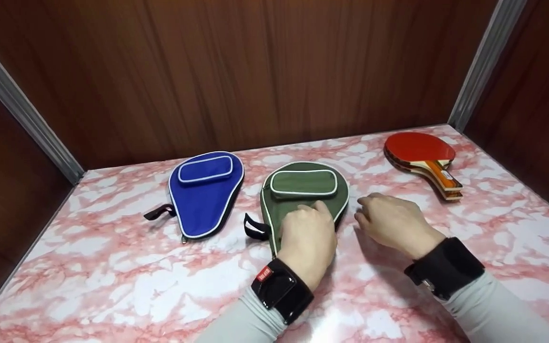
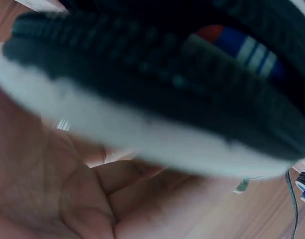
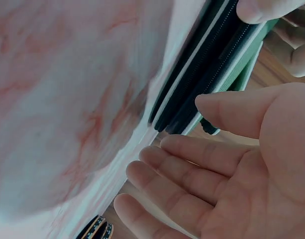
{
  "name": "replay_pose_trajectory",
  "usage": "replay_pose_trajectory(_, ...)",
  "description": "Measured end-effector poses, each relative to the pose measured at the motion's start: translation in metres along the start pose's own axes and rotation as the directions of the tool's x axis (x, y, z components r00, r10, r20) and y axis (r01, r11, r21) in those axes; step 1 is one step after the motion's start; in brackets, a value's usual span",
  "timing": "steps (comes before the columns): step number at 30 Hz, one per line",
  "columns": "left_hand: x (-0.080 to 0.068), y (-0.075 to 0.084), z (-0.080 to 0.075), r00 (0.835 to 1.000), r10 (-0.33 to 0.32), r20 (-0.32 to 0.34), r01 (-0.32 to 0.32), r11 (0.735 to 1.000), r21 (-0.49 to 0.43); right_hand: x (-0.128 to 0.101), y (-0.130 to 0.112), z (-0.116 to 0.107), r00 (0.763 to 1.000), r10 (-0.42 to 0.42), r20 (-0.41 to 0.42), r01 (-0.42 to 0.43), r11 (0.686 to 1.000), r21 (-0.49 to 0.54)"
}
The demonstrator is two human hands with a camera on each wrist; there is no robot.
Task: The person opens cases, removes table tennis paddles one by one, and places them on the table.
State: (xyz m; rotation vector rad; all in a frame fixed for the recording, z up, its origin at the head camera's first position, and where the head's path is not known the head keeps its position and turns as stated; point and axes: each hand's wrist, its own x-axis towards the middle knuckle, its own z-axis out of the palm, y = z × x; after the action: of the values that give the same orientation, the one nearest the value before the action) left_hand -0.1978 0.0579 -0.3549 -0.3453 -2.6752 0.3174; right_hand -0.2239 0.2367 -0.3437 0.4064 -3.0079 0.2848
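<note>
A green table tennis bat case with white piping and a raised pocket lies at the middle of the marbled table. My left hand grips its lower part from above; in the right wrist view, the thumb presses the zipped edge. Through a gap beside the zip, the left wrist view shows a handle-like piece with blue and white stripes. My right hand is held just right of the case, empty, its fingers loosely extended toward the zipped side in the right wrist view.
A blue bat case with white piping and a black strap lies on the left. At the back right, two table tennis bats are stacked, the upper one red. Wooden panels close off the back and sides of the table.
</note>
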Motion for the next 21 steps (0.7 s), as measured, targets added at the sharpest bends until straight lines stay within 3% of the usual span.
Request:
replay_pose_trajectory(8, 0.002, -0.007, 0.003, 0.99, 0.052, -0.128, -0.055, 0.998, -0.02, -0.004, -0.006, 0.001, 0.999, -0.023, -0.032, 0.023, 1.0, 0.011)
replay_pose_trajectory(18, 0.003, -0.038, 0.004, 0.961, 0.226, -0.159, -0.229, 0.973, -0.004, -0.005, -0.014, 0.003, 0.996, -0.059, -0.068, 0.06, 0.998, 0.016)
replay_pose_trajectory(20, 0.004, -0.046, 0.004, 0.957, 0.246, -0.155, -0.255, 0.966, -0.044, -0.005, -0.015, 0.003, 0.996, -0.056, -0.068, 0.058, 0.998, 0.024)
replay_pose_trajectory(21, 0.004, -0.05, 0.004, 0.964, 0.224, -0.144, -0.24, 0.964, -0.111, -0.005, -0.016, 0.003, 0.996, -0.057, -0.069, 0.059, 0.998, 0.027)
